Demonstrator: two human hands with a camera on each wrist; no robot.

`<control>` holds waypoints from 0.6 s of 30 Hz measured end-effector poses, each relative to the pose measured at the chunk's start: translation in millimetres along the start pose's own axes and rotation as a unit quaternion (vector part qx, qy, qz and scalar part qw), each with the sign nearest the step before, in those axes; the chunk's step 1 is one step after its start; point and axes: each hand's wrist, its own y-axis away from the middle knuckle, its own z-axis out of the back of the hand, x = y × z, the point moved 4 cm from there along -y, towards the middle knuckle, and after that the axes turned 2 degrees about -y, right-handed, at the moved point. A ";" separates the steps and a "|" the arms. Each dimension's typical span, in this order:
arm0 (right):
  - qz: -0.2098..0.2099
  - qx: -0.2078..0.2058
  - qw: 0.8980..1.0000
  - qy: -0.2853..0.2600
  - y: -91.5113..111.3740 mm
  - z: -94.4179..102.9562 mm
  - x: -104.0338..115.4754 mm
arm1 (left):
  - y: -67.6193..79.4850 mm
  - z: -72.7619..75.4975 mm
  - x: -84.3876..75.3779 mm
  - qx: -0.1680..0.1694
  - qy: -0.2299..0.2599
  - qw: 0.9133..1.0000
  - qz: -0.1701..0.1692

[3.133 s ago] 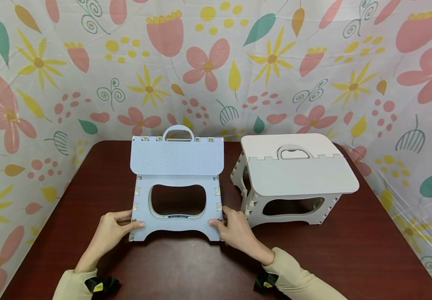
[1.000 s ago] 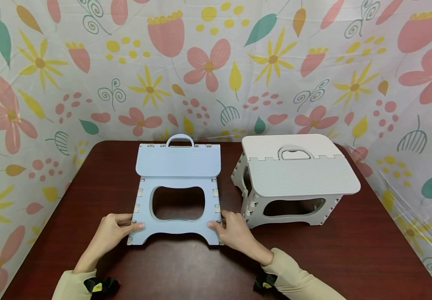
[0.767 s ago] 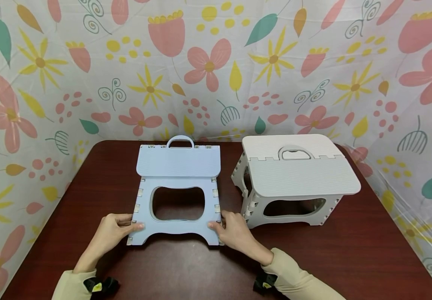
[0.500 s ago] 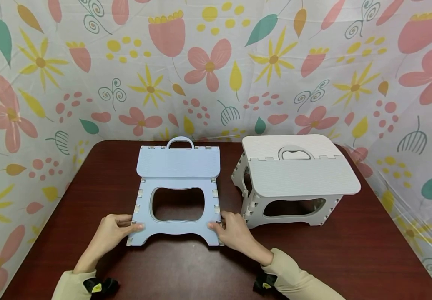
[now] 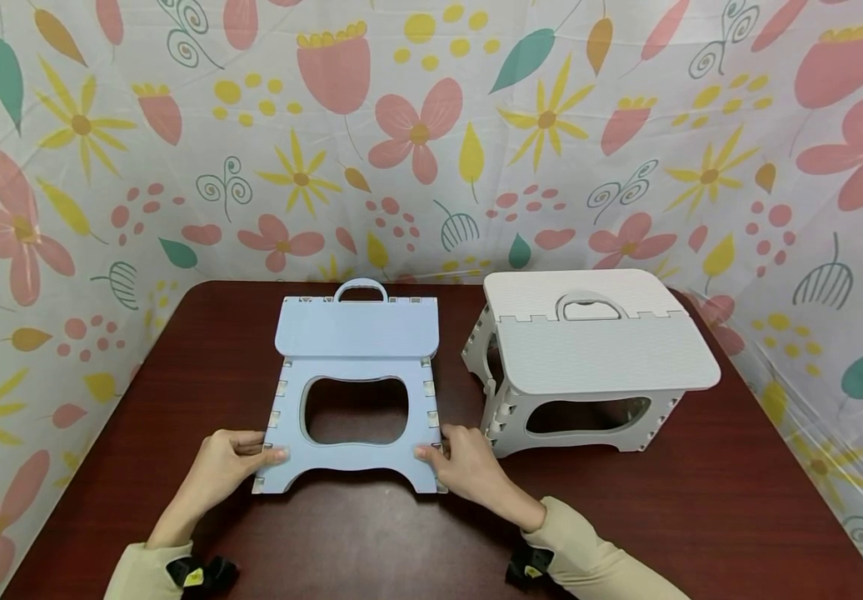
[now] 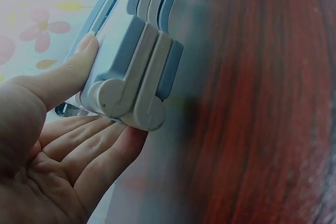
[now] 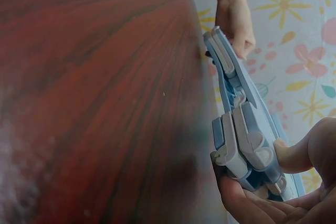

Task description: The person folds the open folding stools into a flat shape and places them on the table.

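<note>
Presently, in the head view, the left hand [image 5: 214,475] and the right hand [image 5: 472,462] grip the lower corners of the folded light-blue step stool [image 5: 356,368], which is over the dark red table [image 5: 371,542]. As no hand supports its carrying handle [image 5: 360,282], that end may tip. Near the right hand stands the white folding stool [image 5: 604,354]; careless swinging could knock it. In the left wrist view, fingers lie just under rounded hinge ends [image 6: 107,98], so moving joints might pinch them. In the right wrist view, thumb and fingers clasp opposite faces; if they slip, probably this side drops.
</note>
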 end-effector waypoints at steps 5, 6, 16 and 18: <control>-0.008 0.008 1.000 -0.008 0.2 0.3 0.7 | -0.3 0.2 0.4 -0.002 0.001 1.000 0.000; -0.009 0.009 1.000 -0.010 0.3 0.4 0.6 | -0.4 0.2 0.5 -0.002 0.002 1.000 0.000; -0.013 0.015 1.000 -0.011 -0.9 -0.8 -1.5 | -1.2 -0.6 3.4 -0.001 0.010 1.000 0.001; -0.014 0.014 1.000 -0.012 -0.8 -1.1 -1.8 | -1.0 -0.5 3.4 -0.002 0.010 1.000 0.003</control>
